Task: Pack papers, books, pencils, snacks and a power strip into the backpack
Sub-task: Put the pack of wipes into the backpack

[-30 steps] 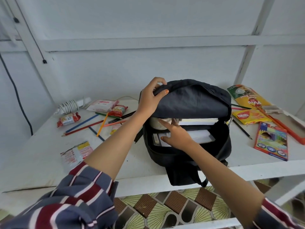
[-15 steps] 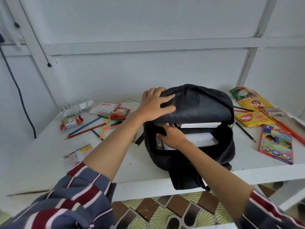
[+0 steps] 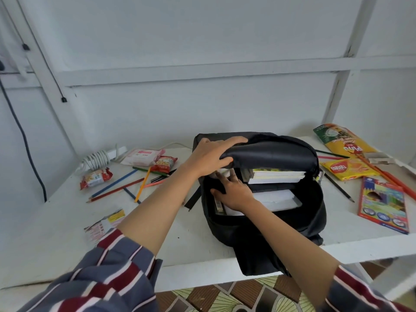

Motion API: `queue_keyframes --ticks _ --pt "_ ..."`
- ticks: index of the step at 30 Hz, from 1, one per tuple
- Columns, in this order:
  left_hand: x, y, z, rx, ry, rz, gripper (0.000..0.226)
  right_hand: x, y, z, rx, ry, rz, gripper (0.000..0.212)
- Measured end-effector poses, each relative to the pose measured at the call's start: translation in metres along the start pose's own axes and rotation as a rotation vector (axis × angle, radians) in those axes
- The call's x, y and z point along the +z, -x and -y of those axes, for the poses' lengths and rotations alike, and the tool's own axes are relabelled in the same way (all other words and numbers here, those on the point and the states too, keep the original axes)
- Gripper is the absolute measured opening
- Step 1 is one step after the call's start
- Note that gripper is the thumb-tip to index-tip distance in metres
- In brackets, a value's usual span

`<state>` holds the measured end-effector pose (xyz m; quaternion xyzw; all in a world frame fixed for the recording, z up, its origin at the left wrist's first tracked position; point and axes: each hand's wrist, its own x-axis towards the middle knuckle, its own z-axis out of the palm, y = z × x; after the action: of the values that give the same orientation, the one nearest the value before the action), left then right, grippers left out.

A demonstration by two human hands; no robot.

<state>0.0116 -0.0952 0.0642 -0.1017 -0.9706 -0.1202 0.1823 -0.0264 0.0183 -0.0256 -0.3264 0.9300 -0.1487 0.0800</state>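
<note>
A black backpack (image 3: 265, 224) lies open on the white table (image 3: 56, 224). My left hand (image 3: 211, 155) grips its top flap and holds it up. Inside the opening, my right hand (image 3: 234, 191) rests with spread fingers on white papers (image 3: 276, 200). Behind them stand books (image 3: 275, 175). Coloured pencils (image 3: 117, 188) and small snack packets (image 3: 95, 177) are scattered to the left. A white power strip (image 3: 98, 157) with its cord wound up sits at the back left.
Yellow snack bags (image 3: 346, 168), a colourful pencil box (image 3: 382, 203), an orange pencil and a dark pencil lie right of the backpack. A pink wipes pack (image 3: 143, 155) and a printed leaflet (image 3: 105, 224) are on the left. The backpack's straps hang over the table's front edge.
My left hand shifted on the flap and lifted it higher, so the books show more. My right hand spread its fingers inside the opening.
</note>
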Motion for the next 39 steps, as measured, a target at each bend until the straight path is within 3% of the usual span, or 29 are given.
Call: queue_keyframes --ticks 7,18,29,35,39 --pt "0.009 -0.005 0.010 0.026 0.044 0.027 0.026 -0.006 -0.015 0.003 0.022 0.102 -0.037 0.060" --pt "0.003 -0.011 0.007 -0.036 -0.011 0.055 0.035 -0.011 -0.022 0.006 0.057 0.066 -0.009 0.060" --pt "0.005 -0.002 0.008 -0.068 0.061 0.125 0.036 -0.019 0.036 -0.001 -0.048 -0.115 0.071 0.053" --pt "0.020 0.013 0.010 -0.115 0.086 0.316 0.036 -0.044 0.078 -0.007 -0.129 -0.301 0.105 0.050" --pt "0.047 0.034 0.006 -0.184 -0.022 0.484 0.039 -0.050 0.091 -0.017 -0.185 -0.397 0.106 0.046"
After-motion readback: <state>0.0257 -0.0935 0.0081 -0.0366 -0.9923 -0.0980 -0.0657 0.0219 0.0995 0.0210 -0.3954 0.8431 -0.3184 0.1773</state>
